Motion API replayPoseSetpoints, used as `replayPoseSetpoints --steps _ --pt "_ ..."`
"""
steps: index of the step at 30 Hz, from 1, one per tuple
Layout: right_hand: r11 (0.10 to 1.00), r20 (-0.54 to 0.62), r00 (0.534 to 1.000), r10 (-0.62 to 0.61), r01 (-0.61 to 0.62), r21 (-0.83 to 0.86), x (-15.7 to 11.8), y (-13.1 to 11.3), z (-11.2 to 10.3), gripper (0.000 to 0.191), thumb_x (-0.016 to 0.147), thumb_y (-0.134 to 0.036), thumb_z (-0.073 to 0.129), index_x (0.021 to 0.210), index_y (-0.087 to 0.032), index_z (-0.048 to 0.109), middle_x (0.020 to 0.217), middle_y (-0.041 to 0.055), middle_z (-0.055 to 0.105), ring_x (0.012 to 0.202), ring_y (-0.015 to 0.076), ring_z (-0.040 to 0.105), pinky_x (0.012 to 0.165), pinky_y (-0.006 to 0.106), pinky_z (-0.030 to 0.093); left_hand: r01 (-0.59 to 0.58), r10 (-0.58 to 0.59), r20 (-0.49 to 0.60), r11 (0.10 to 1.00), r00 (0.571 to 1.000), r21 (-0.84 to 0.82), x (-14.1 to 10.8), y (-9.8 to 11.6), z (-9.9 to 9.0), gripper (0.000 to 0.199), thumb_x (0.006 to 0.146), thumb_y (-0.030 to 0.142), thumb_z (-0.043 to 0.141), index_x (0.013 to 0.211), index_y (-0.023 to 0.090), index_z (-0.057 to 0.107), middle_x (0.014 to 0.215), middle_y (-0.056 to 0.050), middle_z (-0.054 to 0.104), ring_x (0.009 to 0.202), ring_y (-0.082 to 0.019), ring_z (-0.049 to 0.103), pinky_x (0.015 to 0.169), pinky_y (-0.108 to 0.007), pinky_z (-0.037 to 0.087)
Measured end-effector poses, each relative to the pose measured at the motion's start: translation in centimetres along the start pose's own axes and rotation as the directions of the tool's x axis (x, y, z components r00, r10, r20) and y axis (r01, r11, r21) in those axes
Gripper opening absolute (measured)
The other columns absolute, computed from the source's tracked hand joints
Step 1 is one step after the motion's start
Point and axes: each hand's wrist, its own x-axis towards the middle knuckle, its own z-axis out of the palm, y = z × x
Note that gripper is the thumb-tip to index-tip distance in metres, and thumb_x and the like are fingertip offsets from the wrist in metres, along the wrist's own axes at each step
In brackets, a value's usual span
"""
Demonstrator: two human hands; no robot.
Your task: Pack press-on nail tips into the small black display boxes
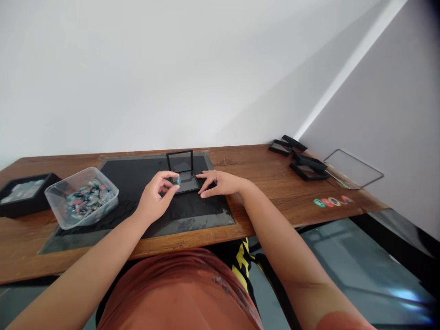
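Note:
My left hand [158,195] pinches a small blue-green, partly clear piece [178,180] between thumb and fingertips; its exact kind is too small to make out. The piece is held over the left side of an open black case [189,185], whose lid [180,161] with a clear window stands raised at the back. At the case's right edge is my right hand [217,182], fingers apart and nothing in them, the fingertips touching or close to the case. The case lies on a black mat [134,172].
To the left stands a clear plastic tub [63,215] of similar colourful pieces, beside a black box [24,209] with pale contents. Several black cases [307,167] lie at the right back, with a wire frame [360,161] and round stickers [326,202] near the wooden table's [247,158] right end.

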Motion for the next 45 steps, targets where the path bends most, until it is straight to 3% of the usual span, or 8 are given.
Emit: replayPoseSetpoints --steps 4,8,11,17,26,33,38,45 --pt "0.999 -0.055 0.998 -0.017 0.020 0.049 -0.1 -0.5 0.0 0.026 0.073 -0.048 0.087 0.093 -0.030 0.086 0.142 0.0077 0.067 0.143 0.0312 0.053 0.123 0.049 0.034 0.039 -0.038 0.012 0.997 0.999 -0.067 0.5 -0.4 -0.2 0.032 0.091 0.034 0.068 0.118 0.021 0.055 0.125 -0.010 0.065 0.078 -0.013 0.066 0.068 -0.028 0.054" --pt "0.993 -0.138 0.990 -0.033 0.048 0.107 -0.1 -1.1 0.3 0.025 0.074 -0.044 0.086 0.089 -0.024 0.085 0.109 0.0062 0.080 0.106 0.0233 0.074 0.102 0.038 0.051 0.061 -0.059 0.032 0.994 0.998 -0.088 0.8 -0.7 -0.3 0.036 0.088 0.035 0.071 0.117 0.021 0.055 0.124 -0.010 0.066 0.075 -0.012 0.063 0.067 -0.027 0.053" --pt "0.991 -0.212 0.977 -0.022 0.050 0.128 0.1 -1.2 0.7 0.028 0.075 -0.046 0.084 0.086 -0.020 0.083 0.086 0.0040 0.080 0.085 0.0193 0.073 0.083 0.032 0.054 0.079 -0.077 0.023 0.995 0.997 -0.061 1.1 -1.1 -0.3 0.035 0.085 0.032 0.073 0.114 0.020 0.057 0.121 -0.009 0.067 0.074 -0.012 0.061 0.064 -0.025 0.048" --pt "0.993 -0.313 0.950 -0.006 0.042 0.108 0.6 -0.4 1.2 0.027 0.076 -0.041 0.083 0.088 -0.017 0.081 0.071 0.0016 0.071 0.065 0.0130 0.060 0.062 0.027 0.043 0.111 -0.110 0.022 0.993 0.994 -0.035 1.4 -1.6 -0.4 0.036 0.083 0.031 0.074 0.113 0.019 0.057 0.118 -0.009 0.067 0.073 -0.012 0.059 0.061 -0.025 0.044" --pt "0.987 -0.408 0.903 -0.138 0.157 0.015 1.2 -0.6 1.9 0.030 0.078 -0.047 0.081 0.079 -0.017 0.075 0.056 -0.0068 0.049 0.054 0.0091 0.043 0.058 0.026 0.035 0.171 -0.153 0.099 0.964 0.983 -0.202 1.1 -0.9 -0.5 0.041 0.079 0.031 0.079 0.113 0.020 0.059 0.119 -0.008 0.067 0.074 -0.011 0.058 0.064 -0.025 0.047" --pt "0.928 -0.544 0.755 -0.367 0.340 -0.154 1.7 -3.2 3.6 0.032 0.080 -0.045 0.082 0.101 -0.023 0.072 0.075 -0.0017 0.061 0.074 0.0162 0.055 0.083 0.033 0.043 0.301 -0.212 0.245 0.857 0.946 -0.419 1.4 0.3 -0.8 0.048 0.074 0.038 0.086 0.111 0.020 0.062 0.112 -0.011 0.073 0.069 -0.010 0.058 0.063 -0.025 0.051" --pt "0.809 -0.503 0.636 -0.586 0.429 -0.401 1.6 -4.1 4.4 0.024 0.092 -0.044 0.071 0.107 -0.025 0.075 0.082 0.0021 0.070 0.077 0.0176 0.059 0.079 0.034 0.043 0.361 -0.209 0.336 0.793 0.918 -0.491 1.2 1.1 -0.8 0.040 0.071 0.035 0.090 0.101 0.019 0.068 0.100 -0.007 0.073 0.067 -0.010 0.058 0.061 -0.024 0.050" --pt "0.779 -0.469 0.634 -0.615 0.396 -0.486 1.4 -4.6 4.6 0.016 0.096 -0.040 0.069 0.095 -0.026 0.077 0.088 0.0030 0.075 0.090 0.0201 0.061 0.086 0.038 0.042 0.430 -0.250 0.383 0.742 0.890 -0.515 1.2 1.0 -0.9 0.042 0.066 0.030 0.094 0.100 0.020 0.070 0.092 -0.001 0.071 0.067 -0.009 0.064 0.068 -0.024 0.058"
